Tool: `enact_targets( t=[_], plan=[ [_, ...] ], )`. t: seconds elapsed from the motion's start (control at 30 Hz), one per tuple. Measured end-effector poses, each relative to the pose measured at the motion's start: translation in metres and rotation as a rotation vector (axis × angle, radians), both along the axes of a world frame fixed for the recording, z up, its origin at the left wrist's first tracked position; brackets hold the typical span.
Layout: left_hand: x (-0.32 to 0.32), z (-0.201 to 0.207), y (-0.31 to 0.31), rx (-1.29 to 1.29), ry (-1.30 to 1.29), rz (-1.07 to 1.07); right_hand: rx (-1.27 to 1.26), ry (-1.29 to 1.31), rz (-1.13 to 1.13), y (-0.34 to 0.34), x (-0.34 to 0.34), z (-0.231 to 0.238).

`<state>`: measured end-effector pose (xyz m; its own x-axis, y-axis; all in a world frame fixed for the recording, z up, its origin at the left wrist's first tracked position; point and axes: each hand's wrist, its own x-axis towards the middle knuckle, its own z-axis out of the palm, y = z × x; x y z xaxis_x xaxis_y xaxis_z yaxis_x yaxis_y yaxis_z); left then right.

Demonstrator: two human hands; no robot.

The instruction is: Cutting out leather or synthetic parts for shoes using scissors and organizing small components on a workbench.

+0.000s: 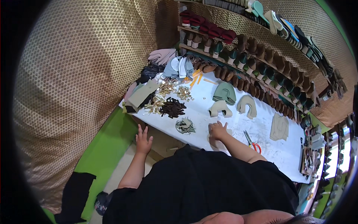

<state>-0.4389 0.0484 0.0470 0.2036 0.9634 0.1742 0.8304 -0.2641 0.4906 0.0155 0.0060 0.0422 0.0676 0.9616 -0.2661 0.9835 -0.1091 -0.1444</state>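
My left hand point(143, 141) is held over the table's near left edge, fingers spread, with nothing in it. On the tabletop rests my right hand point(218, 131), its fingers stretched out beside a pale beige piece partly covered by the hand. Just beyond it lie a beige U-shaped cutout point(214, 111), a curved beige cutout point(251, 108) and folded green pieces point(225, 93). Scissors with red handles point(255, 146) lie open to the right of this hand. A round bundle of grey-green strips point(184, 126) sits between my two hands, near a heap of dark brown strips point(173, 108).
Small gold metal fittings point(184, 93) are heaped at the white table's point(201, 128) left end, by piled fabric point(178, 68). Beige pieces point(279, 127) lie at the right. Racks of shoes point(261, 71) line the back. A patterned gold curtain point(85, 74) hangs at left.
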Motion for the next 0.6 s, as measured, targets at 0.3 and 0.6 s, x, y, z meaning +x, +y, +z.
enact_targets(
  t=[0.3, 0.6],
  plan=[
    [0.025, 0.000, 0.009, -0.065, 0.051, -0.078, -0.141, -0.035, 0.002, -0.022, 0.018, 0.009],
    [0.095, 0.027, 0.010, -0.008, 0.019, -0.295, 0.010, 0.249, -0.082, -0.045, 0.046, 0.023]
  ],
)
